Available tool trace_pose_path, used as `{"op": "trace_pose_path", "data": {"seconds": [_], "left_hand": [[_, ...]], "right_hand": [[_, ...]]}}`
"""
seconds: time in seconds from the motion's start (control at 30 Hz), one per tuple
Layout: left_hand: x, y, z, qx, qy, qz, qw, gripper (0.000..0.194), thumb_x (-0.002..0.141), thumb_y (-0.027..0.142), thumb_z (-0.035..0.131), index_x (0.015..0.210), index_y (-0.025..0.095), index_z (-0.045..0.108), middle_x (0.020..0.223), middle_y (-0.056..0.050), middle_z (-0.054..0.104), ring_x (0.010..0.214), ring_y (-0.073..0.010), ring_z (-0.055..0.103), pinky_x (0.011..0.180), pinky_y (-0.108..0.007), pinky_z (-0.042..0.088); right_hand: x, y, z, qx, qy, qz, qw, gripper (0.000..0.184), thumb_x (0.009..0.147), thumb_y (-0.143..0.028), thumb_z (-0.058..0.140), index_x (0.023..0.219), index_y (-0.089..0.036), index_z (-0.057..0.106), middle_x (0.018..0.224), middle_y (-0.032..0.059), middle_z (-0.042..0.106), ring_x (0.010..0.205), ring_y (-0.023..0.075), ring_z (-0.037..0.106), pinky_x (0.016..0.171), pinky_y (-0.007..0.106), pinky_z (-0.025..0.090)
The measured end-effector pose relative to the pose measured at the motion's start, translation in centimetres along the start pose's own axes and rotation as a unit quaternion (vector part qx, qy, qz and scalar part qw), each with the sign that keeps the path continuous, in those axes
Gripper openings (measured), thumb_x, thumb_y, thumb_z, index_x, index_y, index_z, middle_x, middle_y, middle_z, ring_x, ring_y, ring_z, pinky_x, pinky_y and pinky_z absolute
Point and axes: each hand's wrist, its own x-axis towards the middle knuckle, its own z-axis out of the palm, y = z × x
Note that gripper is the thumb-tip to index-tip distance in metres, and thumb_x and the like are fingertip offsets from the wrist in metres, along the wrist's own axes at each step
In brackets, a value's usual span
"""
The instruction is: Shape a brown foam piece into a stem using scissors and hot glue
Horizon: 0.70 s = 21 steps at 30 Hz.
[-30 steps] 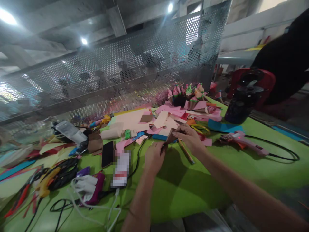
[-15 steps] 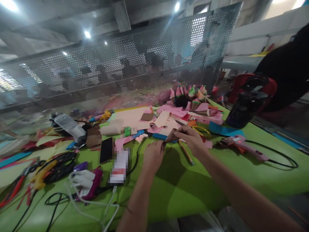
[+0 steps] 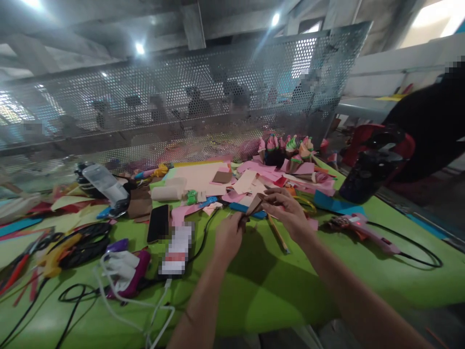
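One brown paper piece (image 3: pixel 255 204) slants forward and right, near end pinched by the left hand (image 3: pixel 229 233), far end by the right hand (image 3: pixel 286 212).

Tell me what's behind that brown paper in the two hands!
Behind the brown paper, between the left hand and right hand, is a long blue object, showing on both sides. The paper covers its middle, so that part can't be seen.

Room is offered across the near middle of the green table (image 3: pixel 271 298); left is blocked by white cables (image 3: pixel 167 284), far by paper scraps (image 3: pixel 244 181), right by a glue gun (image 3: pixel 376 236).
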Motion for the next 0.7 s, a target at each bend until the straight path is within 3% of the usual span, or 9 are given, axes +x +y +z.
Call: {"op": "trace_pose_path", "data": {"seconds": [0.23, 0.37, 0.53, 0.7], "left_hand": [[0.1, 0.3, 0.1, -0.146, -0.016, -0.036, 0.988, 0.024, 0.093, 0.025, 0.042, 0.086, 0.020, 0.065, 0.072, -0.003, 0.065, 0.067, -0.0173, 0.058, 0.064, -0.029, 0.042], [0.3, 0.6, 0.2, -0.287, -0.036, -0.067, 0.955, 0.024, 0.091, 0.033, 0.046, 0.084, 0.019, 0.064, 0.066, 0.000, 0.060, 0.060, -0.0143, 0.054, 0.059, -0.027, 0.042], [0.2, 0.7, 0.1, -0.429, -0.072, -0.094, 0.896, 0.033, 0.086, 0.047, 0.057, 0.079, 0.015, 0.062, 0.062, 0.001, 0.056, 0.058, -0.0121, 0.052, 0.062, -0.026, 0.043], [-0.1, 0.7, 0.4, -0.511, -0.102, -0.071, 0.851, 0.046, 0.077, 0.060, 0.066, 0.076, 0.014, 0.063, 0.064, 0.000, 0.057, 0.059, -0.0112, 0.050, 0.062, -0.026, 0.041]], "right_hand": [[-0.3, -0.6, 0.1, -0.043, -0.020, -0.037, 0.998, 0.022, 0.073, -0.045, 0.078, 0.076, -0.024, 0.073, 0.109, 0.0081, 0.057, 0.114, 0.0286, 0.054, 0.102, 0.043, 0.040], [-0.3, -0.8, -0.1, -0.059, -0.004, -0.055, 0.997, 0.033, 0.072, -0.046, 0.078, 0.098, -0.027, 0.073, 0.113, 0.0075, 0.059, 0.109, 0.0268, 0.055, 0.093, 0.040, 0.043], [-0.2, -0.3, -0.1, 0.019, -0.032, 0.021, 0.999, 0.057, 0.069, -0.044, 0.080, 0.122, -0.031, 0.063, 0.115, 0.0051, 0.064, 0.094, 0.0220, 0.058, 0.086, 0.037, 0.046], [-0.5, 0.6, 0.8, 0.116, -0.108, 0.087, 0.984, 0.057, 0.063, -0.044, 0.086, 0.115, -0.029, 0.066, 0.097, 0.0030, 0.069, 0.087, 0.0219, 0.061, 0.079, 0.036, 0.049]]}}
